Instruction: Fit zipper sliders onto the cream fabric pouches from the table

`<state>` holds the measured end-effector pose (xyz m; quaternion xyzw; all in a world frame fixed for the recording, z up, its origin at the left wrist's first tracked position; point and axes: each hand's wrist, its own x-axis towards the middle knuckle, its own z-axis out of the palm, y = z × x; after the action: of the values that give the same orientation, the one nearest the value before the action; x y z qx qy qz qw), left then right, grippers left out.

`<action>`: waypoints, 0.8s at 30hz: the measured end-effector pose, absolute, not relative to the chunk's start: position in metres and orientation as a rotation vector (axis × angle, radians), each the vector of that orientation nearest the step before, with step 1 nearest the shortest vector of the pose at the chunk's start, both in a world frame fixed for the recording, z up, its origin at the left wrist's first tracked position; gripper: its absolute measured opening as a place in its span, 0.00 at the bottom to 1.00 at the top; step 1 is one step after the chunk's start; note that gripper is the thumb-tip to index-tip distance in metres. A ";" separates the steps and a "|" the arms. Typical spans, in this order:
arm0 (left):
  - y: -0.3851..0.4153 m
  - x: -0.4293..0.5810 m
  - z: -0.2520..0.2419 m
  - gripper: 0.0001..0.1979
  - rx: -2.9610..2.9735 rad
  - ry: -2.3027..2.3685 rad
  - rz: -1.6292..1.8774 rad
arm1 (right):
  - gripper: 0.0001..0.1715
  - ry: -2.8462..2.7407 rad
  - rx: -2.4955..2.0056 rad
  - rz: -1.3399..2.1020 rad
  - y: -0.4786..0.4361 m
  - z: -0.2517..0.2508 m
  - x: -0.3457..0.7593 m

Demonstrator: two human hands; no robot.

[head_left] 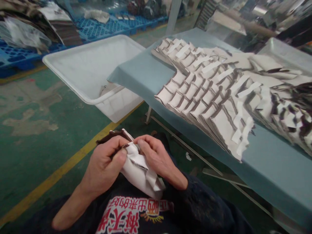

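Note:
My left hand (104, 162) and my right hand (158, 159) both pinch a small white piece with dark brown edges (137, 170), held over my lap. The fingers of both hands are closed on its upper end, thumbs close together. A white strip hangs from its lower end near my right wrist. On the pale blue table (151, 73) to the right lie several rows of similar white pieces with dark edges (207, 97), overlapped like tiles, each with a white strip.
A large white plastic tub (73, 70) stands on the green floor left of the table. A yellow line (63, 170) crosses the floor. Blue pallets (102, 27) and bagged material lie at the back. My dark apron with red print (126, 217) covers my lap.

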<state>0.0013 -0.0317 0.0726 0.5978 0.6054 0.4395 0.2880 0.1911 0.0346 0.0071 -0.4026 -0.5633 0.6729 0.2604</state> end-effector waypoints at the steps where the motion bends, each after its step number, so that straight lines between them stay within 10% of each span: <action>1: -0.030 -0.003 0.076 0.14 1.572 1.601 1.170 | 0.16 -1.545 -1.096 1.767 0.037 0.009 0.199; 11: -0.019 -0.008 0.102 0.15 1.797 1.292 1.037 | 0.34 -2.095 -0.322 0.804 0.075 0.062 0.218; 24: -0.020 -0.003 0.121 0.13 1.775 1.421 0.972 | 0.38 -2.394 -0.423 1.291 0.090 0.096 0.222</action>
<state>-0.0026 -0.0203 0.1209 0.6780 0.5430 0.3714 0.3281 0.2217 0.0899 0.0965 -0.1509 -0.8533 0.4601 0.1933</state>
